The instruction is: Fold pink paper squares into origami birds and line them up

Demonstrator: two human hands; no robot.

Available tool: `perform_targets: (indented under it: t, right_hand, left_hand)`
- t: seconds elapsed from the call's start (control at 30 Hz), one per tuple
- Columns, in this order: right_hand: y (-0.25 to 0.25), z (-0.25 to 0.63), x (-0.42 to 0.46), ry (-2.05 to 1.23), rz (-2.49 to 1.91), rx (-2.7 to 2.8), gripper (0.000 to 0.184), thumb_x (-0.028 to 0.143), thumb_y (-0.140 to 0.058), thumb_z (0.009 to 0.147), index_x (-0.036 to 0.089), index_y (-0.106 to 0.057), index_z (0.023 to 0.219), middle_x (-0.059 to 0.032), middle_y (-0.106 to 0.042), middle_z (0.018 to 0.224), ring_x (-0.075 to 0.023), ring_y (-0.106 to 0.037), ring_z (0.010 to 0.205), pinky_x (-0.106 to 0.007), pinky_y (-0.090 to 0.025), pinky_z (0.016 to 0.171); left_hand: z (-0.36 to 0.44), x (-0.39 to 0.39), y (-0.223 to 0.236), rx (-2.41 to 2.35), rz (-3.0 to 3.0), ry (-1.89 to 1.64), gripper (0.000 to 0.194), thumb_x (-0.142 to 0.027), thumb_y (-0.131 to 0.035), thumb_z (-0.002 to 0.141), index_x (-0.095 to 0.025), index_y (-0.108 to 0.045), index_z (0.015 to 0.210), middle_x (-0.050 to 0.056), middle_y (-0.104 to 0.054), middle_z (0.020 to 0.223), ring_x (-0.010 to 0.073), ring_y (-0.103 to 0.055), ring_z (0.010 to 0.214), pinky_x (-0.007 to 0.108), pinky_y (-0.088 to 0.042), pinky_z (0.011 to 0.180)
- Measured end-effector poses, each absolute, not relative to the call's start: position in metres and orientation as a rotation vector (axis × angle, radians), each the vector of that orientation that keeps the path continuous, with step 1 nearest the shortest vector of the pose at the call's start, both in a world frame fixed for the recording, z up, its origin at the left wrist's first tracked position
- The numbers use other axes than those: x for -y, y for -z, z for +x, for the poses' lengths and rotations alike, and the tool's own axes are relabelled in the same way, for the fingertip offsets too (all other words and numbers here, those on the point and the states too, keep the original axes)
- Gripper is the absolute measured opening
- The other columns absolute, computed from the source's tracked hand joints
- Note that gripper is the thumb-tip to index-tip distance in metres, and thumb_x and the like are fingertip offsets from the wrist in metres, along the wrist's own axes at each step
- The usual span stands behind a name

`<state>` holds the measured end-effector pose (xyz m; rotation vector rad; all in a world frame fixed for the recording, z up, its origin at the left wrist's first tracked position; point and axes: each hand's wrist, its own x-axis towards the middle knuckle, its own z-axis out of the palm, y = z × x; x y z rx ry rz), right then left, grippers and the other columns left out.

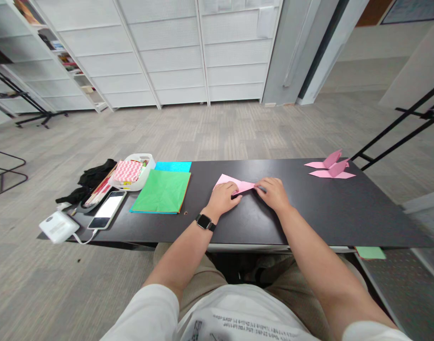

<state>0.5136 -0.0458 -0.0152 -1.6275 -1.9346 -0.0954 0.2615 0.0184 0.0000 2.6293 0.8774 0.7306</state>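
Observation:
A partly folded sheet of pink origami paper [243, 185] lies on the dark table in front of me. Over its left part rests my left hand [224, 196], pressing the paper down, with a watch [204, 221] on the wrist. My right hand [273, 193] pinches the narrow right tip of the paper between thumb and fingers. Some of the left side of the sheet is hidden under my left hand. Two folded pink paper birds [332, 168] stand at the far right of the table.
Left of my hands lies a stack of coloured paper [163, 192], green on top. Beyond it are a white basket [148, 173], a phone [107, 210] cabled to a white power bank [58, 226], and black cloth [96, 173]. A black metal stand [390, 128] rises behind the table's right end.

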Motion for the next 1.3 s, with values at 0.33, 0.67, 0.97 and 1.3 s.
perform_targets:
  t: [0.33, 0.67, 0.97, 1.3]
  right_hand:
    - [0.019, 0.520, 0.046, 0.032, -1.487, 1.197, 0.043, 0.049, -0.056, 0.100, 0.023, -0.061, 0.134, -0.0119, -0.069, 0.116, -0.0272, -0.067, 0.104, -0.047, -0.056, 0.095]
    - [0.025, 0.510, 0.045, -0.593, -1.328, 1.462, 0.056, 0.062, -0.043, 0.107, 0.033, -0.046, 0.154, -0.0066, -0.077, 0.121, -0.0264, -0.069, 0.121, -0.052, -0.048, 0.114]
    - [0.032, 0.507, 0.042, -0.537, -1.278, 1.611, 0.070, 0.045, -0.075, 0.090, 0.032, -0.049, 0.154, -0.0103, -0.068, 0.133, -0.0262, -0.070, 0.116, -0.049, -0.056, 0.108]
    - [0.024, 0.518, 0.045, -0.131, -1.443, 1.649, 0.051, 0.020, -0.057, 0.084, 0.027, -0.063, 0.134, -0.0102, -0.069, 0.121, -0.0285, -0.067, 0.113, -0.050, -0.055, 0.105]
  left_hand:
    - [0.233, -0.049, -0.010, -0.952, 1.485, -1.637, 0.022, -0.043, -0.072, 0.096, -0.021, -0.070, 0.101, 0.006, -0.071, 0.101, 0.0192, -0.066, 0.098, 0.035, -0.053, 0.095]
    - [0.257, -0.046, 0.019, -0.855, 1.056, -1.202, 0.042, -0.032, -0.081, 0.084, -0.024, -0.052, 0.114, -0.002, -0.065, 0.089, 0.0125, -0.065, 0.078, 0.024, -0.052, 0.074]
    - [0.258, -0.031, 0.012, -1.149, 2.003, -1.098, 0.018, -0.019, -0.059, 0.096, -0.024, -0.072, 0.107, 0.004, -0.077, 0.107, 0.0190, -0.071, 0.096, 0.034, -0.055, 0.093]
    - [0.246, -0.028, 0.007, -1.264, 2.422, -0.691, 0.040, -0.018, -0.063, 0.092, -0.032, -0.072, 0.128, 0.002, -0.073, 0.132, 0.0267, -0.061, 0.122, 0.047, -0.040, 0.113]
